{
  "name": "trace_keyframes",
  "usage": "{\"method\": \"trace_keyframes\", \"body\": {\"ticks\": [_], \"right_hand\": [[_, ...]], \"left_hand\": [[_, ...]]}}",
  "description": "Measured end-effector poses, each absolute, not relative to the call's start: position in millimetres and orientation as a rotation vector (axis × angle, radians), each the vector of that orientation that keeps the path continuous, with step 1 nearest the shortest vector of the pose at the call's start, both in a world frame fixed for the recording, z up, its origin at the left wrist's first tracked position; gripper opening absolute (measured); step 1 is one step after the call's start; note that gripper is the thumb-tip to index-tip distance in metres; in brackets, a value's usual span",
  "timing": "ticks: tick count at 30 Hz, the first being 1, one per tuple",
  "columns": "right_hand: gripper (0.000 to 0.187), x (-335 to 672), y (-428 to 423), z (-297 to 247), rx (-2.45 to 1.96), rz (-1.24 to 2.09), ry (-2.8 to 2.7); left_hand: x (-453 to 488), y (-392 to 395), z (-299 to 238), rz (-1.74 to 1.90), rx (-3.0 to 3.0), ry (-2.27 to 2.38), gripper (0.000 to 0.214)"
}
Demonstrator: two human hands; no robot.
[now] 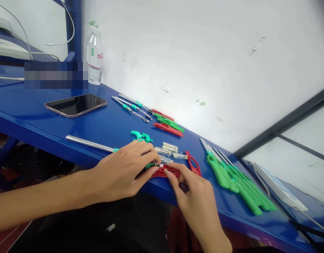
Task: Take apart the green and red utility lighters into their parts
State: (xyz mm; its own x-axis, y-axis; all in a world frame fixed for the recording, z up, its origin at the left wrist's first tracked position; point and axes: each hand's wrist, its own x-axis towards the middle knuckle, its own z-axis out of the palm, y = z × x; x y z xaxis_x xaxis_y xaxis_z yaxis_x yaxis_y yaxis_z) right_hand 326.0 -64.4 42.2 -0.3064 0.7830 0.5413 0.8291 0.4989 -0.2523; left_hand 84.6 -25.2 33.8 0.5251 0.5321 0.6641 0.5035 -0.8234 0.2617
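My left hand (127, 168) is closed over the inner end of a metal lighter tube (89, 143) with a green collar. Thin wires and a small white tip (161, 165) show at its thumb and fingertips. Under both hands lies a red lighter handle half (173, 171), inner side up. My right hand (195, 191) pinches near its middle with thumb and index finger. A dark rounded object (183, 187), perhaps a screwdriver handle, rests inside that hand. Just beyond are clear fuel tanks (169, 147), green trigger pieces (141, 136) and another red handle half (194, 164).
Several green-handled lighters (238, 182) lie at the right. Metal tubes with wires (128, 107) and red and green handle halves (168, 129) lie along the wall. A phone (76, 104) and a water bottle (94, 58) are at the left. The blue table's front edge (93, 158) runs below my hands.
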Motion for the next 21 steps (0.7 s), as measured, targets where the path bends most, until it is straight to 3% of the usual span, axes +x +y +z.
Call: {"method": "trace_keyframes", "body": {"ticks": [9,14,21], "right_hand": [[0.017,320,-67,42,-1.342,-0.107,-2.095],[0.031,319,-69,43,-1.281,-0.209,-2.105],[0.018,313,-74,45,-1.23,-0.153,-2.147]], "left_hand": [[83,-19,33,1.206,2.773,0.904,0.019],[82,-19,32,1.147,2.859,0.869,0.03],[83,-17,32,1.205,2.822,0.819,0.021]]}}
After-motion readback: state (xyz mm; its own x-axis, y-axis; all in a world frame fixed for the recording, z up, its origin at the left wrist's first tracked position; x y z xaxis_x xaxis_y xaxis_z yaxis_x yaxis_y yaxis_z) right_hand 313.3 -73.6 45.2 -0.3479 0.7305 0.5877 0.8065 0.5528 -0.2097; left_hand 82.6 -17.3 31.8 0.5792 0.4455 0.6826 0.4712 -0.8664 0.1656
